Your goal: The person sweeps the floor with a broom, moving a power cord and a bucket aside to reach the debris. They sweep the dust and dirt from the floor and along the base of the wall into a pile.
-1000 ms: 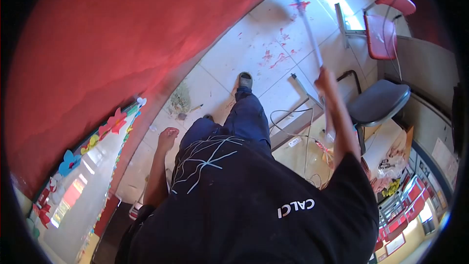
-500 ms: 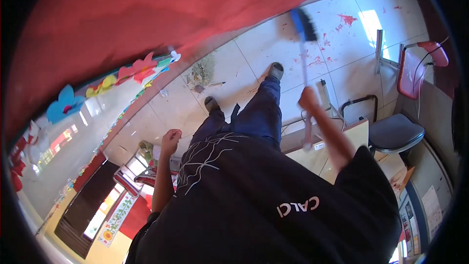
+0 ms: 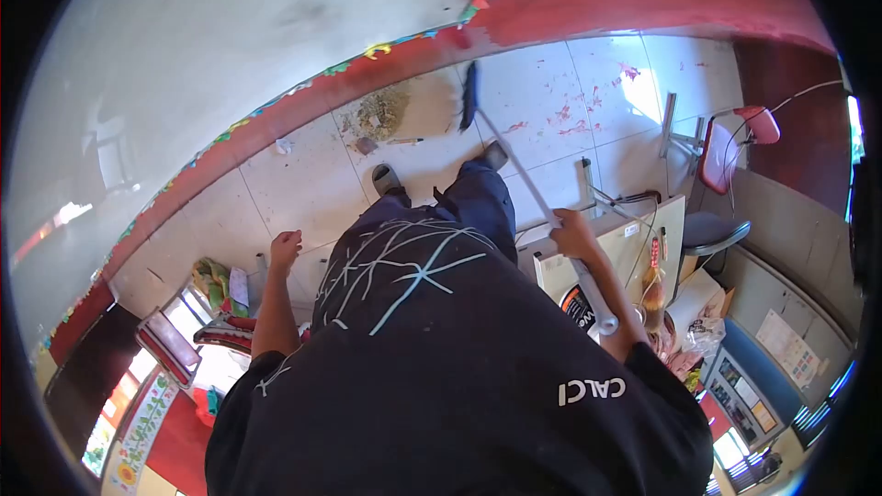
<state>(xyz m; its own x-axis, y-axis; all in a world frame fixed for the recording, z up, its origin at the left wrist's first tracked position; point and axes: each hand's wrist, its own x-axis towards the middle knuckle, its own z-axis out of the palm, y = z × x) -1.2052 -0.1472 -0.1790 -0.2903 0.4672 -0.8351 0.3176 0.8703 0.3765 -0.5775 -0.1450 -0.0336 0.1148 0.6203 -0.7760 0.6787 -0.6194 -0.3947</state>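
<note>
My right hand (image 3: 573, 234) is closed around the long pale handle of a broom (image 3: 524, 170). The broom's dark bristle head (image 3: 469, 96) touches the tiled floor near the red base of the wall. To its left lies a pile of debris (image 3: 381, 113), with a brownish scrap (image 3: 366, 145) and a thin pen-like stick (image 3: 405, 140) beside it. My left hand (image 3: 286, 248) hangs at my left side, away from the broom, its fingers curled together with nothing visible in them.
A table (image 3: 675, 230) and a dark-seated chair (image 3: 712, 231) stand at the right. Behind them is a pink chair (image 3: 718, 158). Red stains (image 3: 571, 115) mark the tiles. A crumpled white scrap (image 3: 284, 145) lies on the left, and a red-framed chair (image 3: 170, 347) stands lower left.
The broom head has moved left across the floor toward the debris pile, and its handle now slants. My view has shifted, showing more of the whiteboard and the table.
</note>
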